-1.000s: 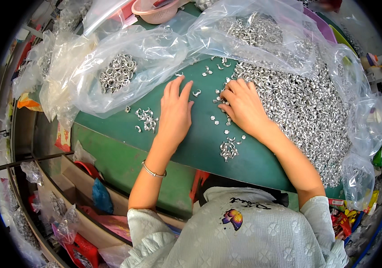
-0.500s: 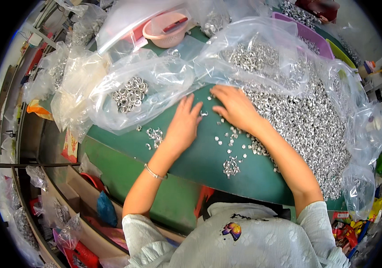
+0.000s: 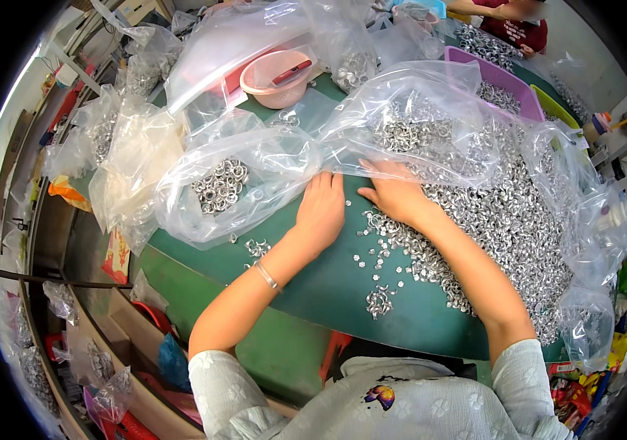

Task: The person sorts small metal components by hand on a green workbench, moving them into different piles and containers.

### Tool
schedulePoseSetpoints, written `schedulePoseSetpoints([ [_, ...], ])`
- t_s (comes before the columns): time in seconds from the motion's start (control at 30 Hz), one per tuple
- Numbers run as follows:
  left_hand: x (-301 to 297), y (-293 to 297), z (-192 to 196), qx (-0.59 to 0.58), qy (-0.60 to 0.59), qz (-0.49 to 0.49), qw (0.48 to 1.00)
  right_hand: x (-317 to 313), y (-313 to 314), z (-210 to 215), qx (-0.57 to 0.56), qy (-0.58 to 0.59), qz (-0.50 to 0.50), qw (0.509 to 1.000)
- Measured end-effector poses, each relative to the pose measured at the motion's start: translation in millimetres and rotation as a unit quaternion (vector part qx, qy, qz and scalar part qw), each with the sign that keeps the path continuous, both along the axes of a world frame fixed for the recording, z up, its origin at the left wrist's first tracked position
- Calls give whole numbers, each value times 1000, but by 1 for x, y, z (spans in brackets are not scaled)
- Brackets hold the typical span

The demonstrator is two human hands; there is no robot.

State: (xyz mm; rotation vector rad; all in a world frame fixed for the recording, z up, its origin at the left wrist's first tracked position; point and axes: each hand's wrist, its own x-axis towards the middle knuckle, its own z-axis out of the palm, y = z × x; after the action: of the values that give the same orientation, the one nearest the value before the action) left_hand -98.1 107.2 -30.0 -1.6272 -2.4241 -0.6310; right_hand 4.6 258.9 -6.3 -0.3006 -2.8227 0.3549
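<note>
My left hand [image 3: 321,210] lies on the green tabletop, its fingers stretched forward, the tips at the lower edge of a clear plastic bag [image 3: 181,214]. Inside that bag sits a small heap of silvery metal rings [image 3: 220,185]. To the right, my right hand [image 3: 399,196] reaches forward with its thumb apart. Clear plastic sheeting [image 3: 361,110] partly covers its fingers. Beside that hand spreads a large pile of small shiny metal pieces [image 3: 504,235]. Loose bits [image 3: 380,301] lie on the table nearer me, and a small cluster [image 3: 257,248] is beside my left wrist.
A pink bowl [image 3: 282,97] with a red-handled tool [image 3: 291,72] stands at the back. Behind the pile is a purple bin [image 3: 530,100] of metal pieces. Another person [image 3: 515,28] is at the far right. Open wooden compartments [image 3: 134,323] are at lower left.
My left hand has shifted right, its fingers drawing together at the bag's edge. The fingers of my right hand are now partly under the plastic. The view has tilted, bringing another person further into sight.
</note>
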Motion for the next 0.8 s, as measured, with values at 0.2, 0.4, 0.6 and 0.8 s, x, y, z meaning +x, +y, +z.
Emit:
schedulePoseSetpoints([
  [0.2, -4, 7, -15, 39, -104, -57, 992, 17, 6, 9, -44, -183, 116, 975],
  [0.4, 13, 21, -7, 34, -93, -68, 993, 16, 11, -10, 10, 30, 77, 996],
  [0.6, 56, -4, 5, -20, -203, -157, 966, 53, 5, 4, 22, -37, 136, 990],
  [0.8, 77, -7, 13, 50, -282, -201, 937, 87, 6, 10, 23, -21, 144, 989],
])
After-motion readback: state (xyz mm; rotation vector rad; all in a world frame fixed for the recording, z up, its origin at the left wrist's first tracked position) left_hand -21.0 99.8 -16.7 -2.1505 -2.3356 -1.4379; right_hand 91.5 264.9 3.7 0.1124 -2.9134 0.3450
